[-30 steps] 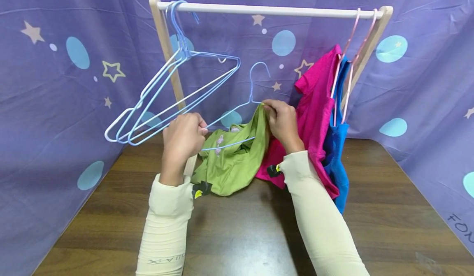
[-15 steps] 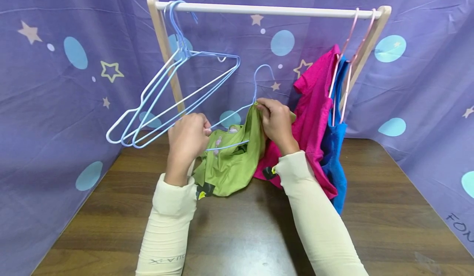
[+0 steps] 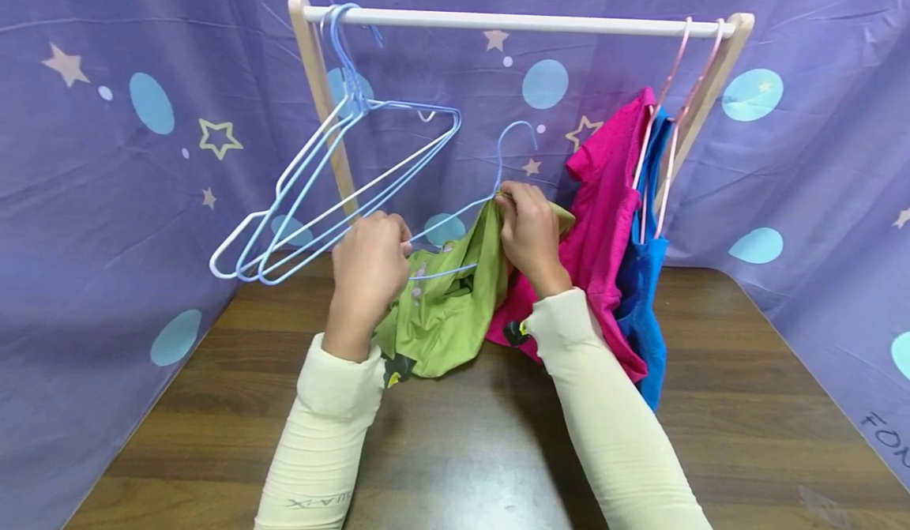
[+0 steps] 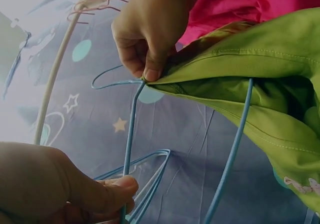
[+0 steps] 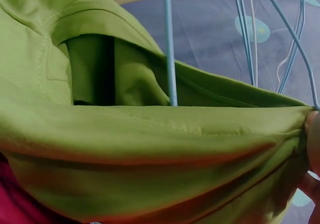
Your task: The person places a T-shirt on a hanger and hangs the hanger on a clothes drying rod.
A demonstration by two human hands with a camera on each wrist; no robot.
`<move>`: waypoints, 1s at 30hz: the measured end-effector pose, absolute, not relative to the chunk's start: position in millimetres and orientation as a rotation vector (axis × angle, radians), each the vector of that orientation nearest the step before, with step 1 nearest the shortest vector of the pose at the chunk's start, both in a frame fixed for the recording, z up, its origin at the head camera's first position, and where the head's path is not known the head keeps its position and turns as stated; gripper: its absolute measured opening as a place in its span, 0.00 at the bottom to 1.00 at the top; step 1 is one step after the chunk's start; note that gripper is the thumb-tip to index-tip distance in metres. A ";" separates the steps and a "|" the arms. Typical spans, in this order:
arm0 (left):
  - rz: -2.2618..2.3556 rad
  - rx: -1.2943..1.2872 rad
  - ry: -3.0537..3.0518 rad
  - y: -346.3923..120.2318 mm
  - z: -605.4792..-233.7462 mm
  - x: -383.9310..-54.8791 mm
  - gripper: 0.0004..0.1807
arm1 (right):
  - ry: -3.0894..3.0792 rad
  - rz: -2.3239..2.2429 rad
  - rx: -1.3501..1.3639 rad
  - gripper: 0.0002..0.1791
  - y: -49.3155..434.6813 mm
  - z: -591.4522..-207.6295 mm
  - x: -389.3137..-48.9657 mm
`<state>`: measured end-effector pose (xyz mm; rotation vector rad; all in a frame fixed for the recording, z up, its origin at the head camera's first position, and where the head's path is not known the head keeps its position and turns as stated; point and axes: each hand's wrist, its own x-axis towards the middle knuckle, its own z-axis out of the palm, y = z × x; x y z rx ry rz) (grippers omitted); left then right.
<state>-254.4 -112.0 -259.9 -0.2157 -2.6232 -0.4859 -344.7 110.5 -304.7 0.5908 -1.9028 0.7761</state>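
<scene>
A blue wire hanger point(image 3: 500, 159) is held at one arm by my left hand point(image 3: 370, 277), its thumb pressing on the wire in the left wrist view. At the base of the hook, my right hand point(image 3: 529, 234) pinches the edge of a green shirt point(image 3: 455, 332) with small pink prints. One side of the hanger lies inside the shirt's opening. In the right wrist view, the bottom bar point(image 5: 170, 49) runs down into the green folds. The lower part of the shirt hangs down to the tabletop.
A rack with a white rail point(image 3: 512, 20) stands behind. Blue and white hangers point(image 3: 298, 198) hang at its left, close by my left hand. A pink top point(image 3: 604, 238) and a blue garment point(image 3: 643, 317) hang at its right on pink hangers. Below is a wooden table point(image 3: 455, 451).
My left hand and the blue hanger have moved a little to the right. The shirt edge in my right hand has come left, up to the base of the hook.
</scene>
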 end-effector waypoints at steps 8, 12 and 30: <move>-0.515 -0.259 -2.521 -104.0 -258.8 -247.6 0.13 | -1.900 0.752 0.564 0.10 109.2 -304.7 -345.5; -0.514 -0.435 -2.379 -94.7 -261.3 -246.8 0.12 | -1.909 0.737 0.559 0.10 109.3 -304.4 -345.5; -0.438 -0.856 -2.656 -60.0 -295.3 -263.2 0.09 | -1.932 0.709 0.552 0.10 111.7 -302.3 -346.8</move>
